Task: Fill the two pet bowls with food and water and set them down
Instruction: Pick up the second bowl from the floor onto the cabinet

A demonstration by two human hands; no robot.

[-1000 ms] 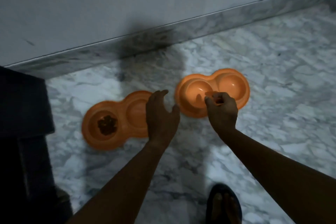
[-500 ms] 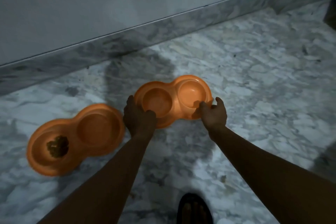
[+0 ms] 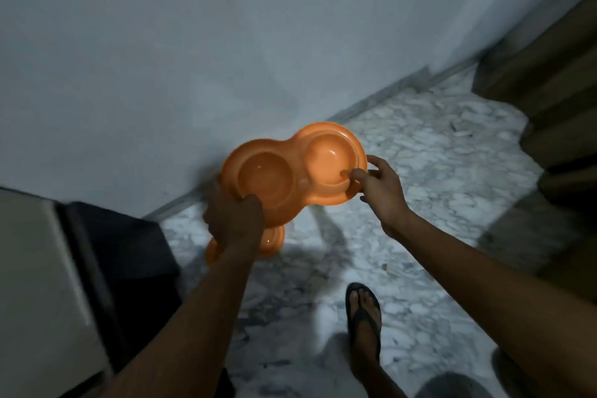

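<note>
A dim marble floor (image 3: 403,155) meets a pale wall. Both hands lift an empty orange double bowl (image 3: 290,171) level above it, left hand (image 3: 234,220) clenched on the near rim, right hand (image 3: 379,186) pinching the far end, likely for filling. The second bowl (image 3: 271,244) lies below.

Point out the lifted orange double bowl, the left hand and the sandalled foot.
lifted orange double bowl (image 3: 292,186): head view, bridge between its wells.
left hand (image 3: 234,221): head view, back of hand.
sandalled foot (image 3: 364,317): head view, instep under strap.

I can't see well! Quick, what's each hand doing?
Left hand: closed on the orange double pet bowl, left end.
Right hand: closed on its right rim.
</note>
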